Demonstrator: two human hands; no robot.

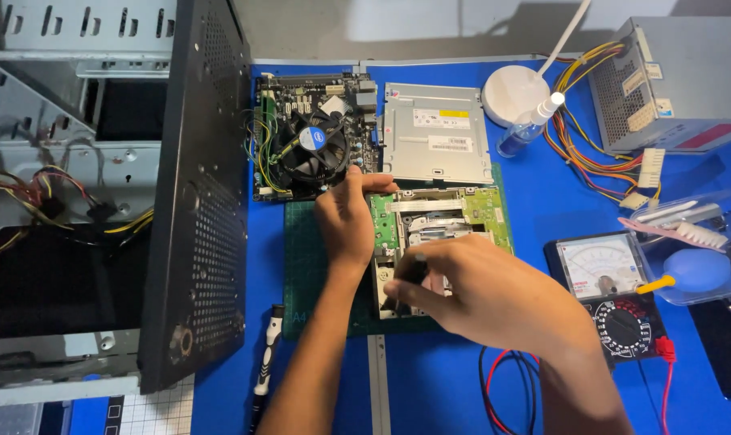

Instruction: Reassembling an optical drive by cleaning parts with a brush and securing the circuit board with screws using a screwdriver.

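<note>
While left hand (pixel 345 221) steadies opened drive (pixel 438 234) (edge gripped); right hand (pixel 478 290) pinches screwdriver (pixel 410 278).

Right hand (pixel 482 290) covers the open drive's (pixel 442 221) lower half; the tool tip under its fingers can't be made out. Left hand (pixel 347 219) hides the drive's left edge. Case (pixel 99 201) cut off left. Meter (pixel 615 294) dial markings too small.

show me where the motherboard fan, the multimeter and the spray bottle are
motherboard fan (pixel 311 146), head view, on the round hub.
multimeter (pixel 600 264), head view, on the white dial face.
spray bottle (pixel 517 138), head view, on the clear blue body.
</note>
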